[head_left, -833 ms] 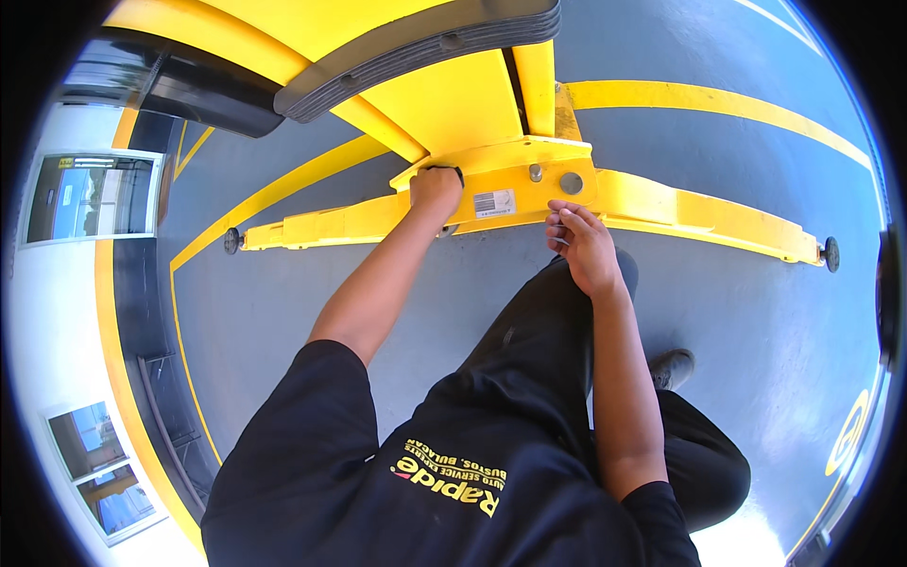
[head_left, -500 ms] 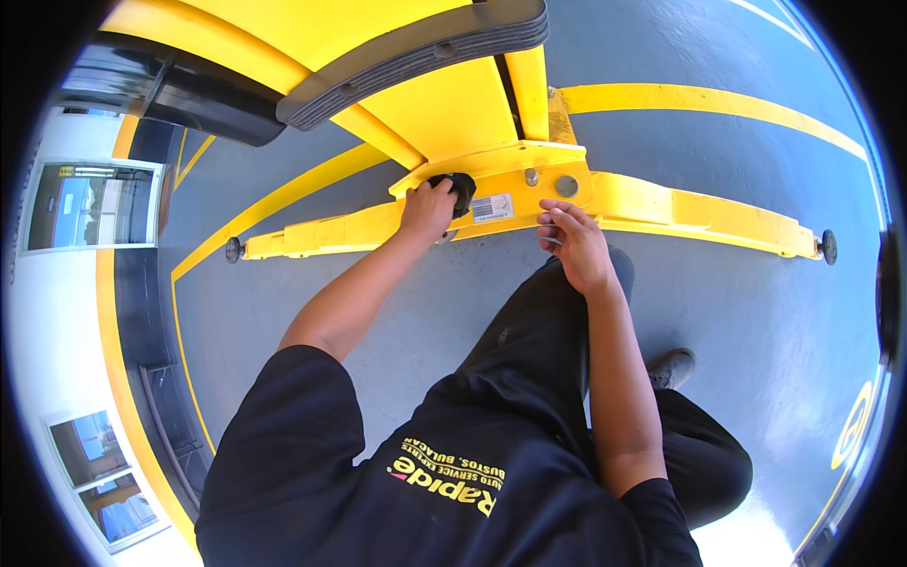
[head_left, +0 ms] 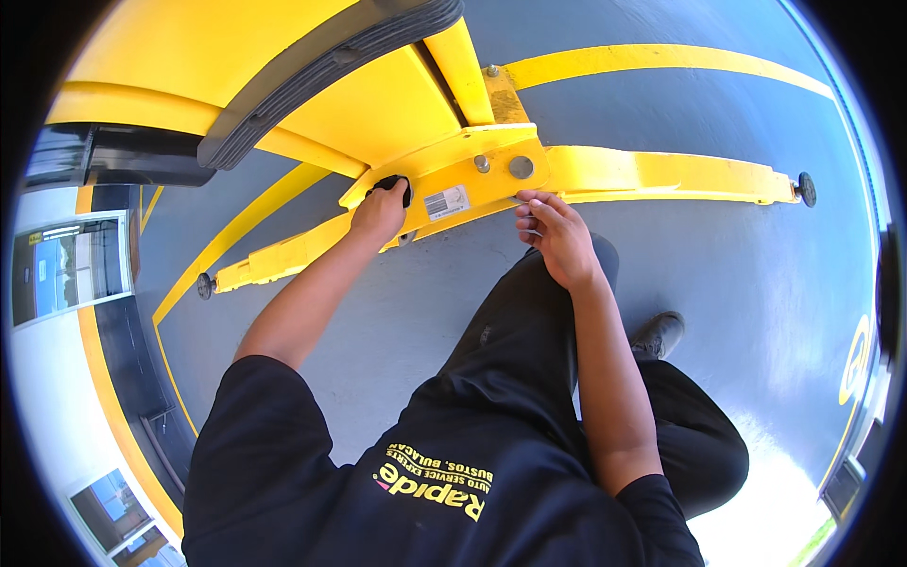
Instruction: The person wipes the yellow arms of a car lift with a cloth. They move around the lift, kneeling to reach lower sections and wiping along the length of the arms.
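A yellow car lift [head_left: 378, 104] rises in front of me, its carriage [head_left: 498, 180] carrying a white label, a bolt and a round pin. My left hand [head_left: 380, 214] is closed round a black, bunched, cloth-like thing [head_left: 406, 192], held against the carriage just left of the label; the fingers cover most of it. Right of the label, my right hand [head_left: 557, 236] is at the carriage's lower edge. Its thumb and fingertips are drawn together, and I cannot make out what is between them.
Two lift arms spread low over the grey floor [head_left: 699, 255]: a left arm [head_left: 283, 257] and a right arm [head_left: 671, 175], each with a round black pad at its end. A curved black rubber guard [head_left: 321, 71] juts out above. A white wall with windows stands at the left.
The lift has shifted left in view, with its left side tilting down. My left hand has stayed at the carriage with the black thing; my right hand has come up to the carriage's lower edge.
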`<state>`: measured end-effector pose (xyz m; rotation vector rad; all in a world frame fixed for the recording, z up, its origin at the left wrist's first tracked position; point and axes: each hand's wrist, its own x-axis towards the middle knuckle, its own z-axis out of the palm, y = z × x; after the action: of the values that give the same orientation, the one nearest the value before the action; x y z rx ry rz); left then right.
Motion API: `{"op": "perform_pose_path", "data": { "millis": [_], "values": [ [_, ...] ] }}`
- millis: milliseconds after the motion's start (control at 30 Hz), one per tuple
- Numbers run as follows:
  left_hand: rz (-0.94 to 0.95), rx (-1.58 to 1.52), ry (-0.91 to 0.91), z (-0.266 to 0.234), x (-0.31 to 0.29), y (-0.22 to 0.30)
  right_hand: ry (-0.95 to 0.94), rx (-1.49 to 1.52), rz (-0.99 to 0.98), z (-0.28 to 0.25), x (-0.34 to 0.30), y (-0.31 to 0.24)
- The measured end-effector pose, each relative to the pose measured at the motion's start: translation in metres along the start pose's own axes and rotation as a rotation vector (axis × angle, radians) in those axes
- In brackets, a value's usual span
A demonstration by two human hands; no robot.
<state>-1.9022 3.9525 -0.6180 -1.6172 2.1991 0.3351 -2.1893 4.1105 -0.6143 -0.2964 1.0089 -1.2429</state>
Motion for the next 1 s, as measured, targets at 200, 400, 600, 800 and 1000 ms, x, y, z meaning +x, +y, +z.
{"op": "perform_pose_path", "data": {
  "millis": [200, 400, 600, 800, 1000],
  "values": [
    [-0.119, -0.376, 0.195, 0.037, 0.009, -0.007, -0.015, 0.009, 0.012, 0.008, 0.004, 0.0],
    [-0.122, -0.574, 0.293, 0.037, -0.006, -0.011, -0.034, -0.089, 0.026, 0.025, 0.01, 0.007],
    [-0.078, -0.565, 0.418, 0.0, -0.054, -0.049, -0.025, -0.029, 0.029, 0.014, 0.008, 0.005],
    [-0.303, -0.397, 0.281, 0.026, -0.045, -0.061, -0.005, 0.005, 0.023, 0.009, 0.01, 0.002],
    [-0.275, -0.331, 0.358, 0.067, -0.055, -0.054, -0.027, 0.004, 0.028, 0.013, 0.011, 0.006]
  ]
}}
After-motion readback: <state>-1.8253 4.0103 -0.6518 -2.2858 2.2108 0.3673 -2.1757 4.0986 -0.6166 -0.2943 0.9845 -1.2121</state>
